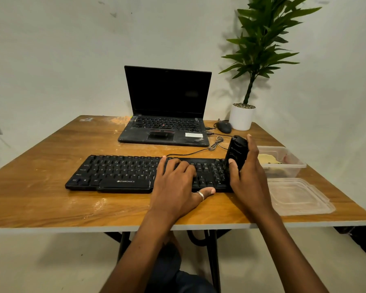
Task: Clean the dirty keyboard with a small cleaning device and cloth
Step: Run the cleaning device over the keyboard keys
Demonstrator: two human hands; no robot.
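1. We saw a wooden counter (51,197) against a pale wall, carrying everything below.
2. A tall leafy plant (262,39) stood in a white pot (240,118) at the far right corner.
3. A black laptop (167,92) sat open at the far middle, its screen dark.
4. The black keyboard (118,172) lay flat across the near middle of the counter, in front of the laptop, with its cable (215,144) running off from its far edge.
5. A clear plastic lid (298,195) lay flat near the right edge, with a clear container (287,171) just behind it. Something pale yellow lay inside, and we could not tell what it was.
6. The hands were apart. The left hand (175,187) rested on the right-of-middle keys with its fingers spread and its thumb along the keyboard's near edge.
7. The right hand (249,176) gripped the cleaning device (237,153), with the thumb on its front and the fingers wrapped behind.
8. The cleaning device, small, dark and upright, stood with its lower end at the keyboard's right end. We could not tell whether it touched the keys.
9. A dark mouse (224,127) sat between the laptop and the pot.
10. A silver ring (201,195) circled the left thumb.
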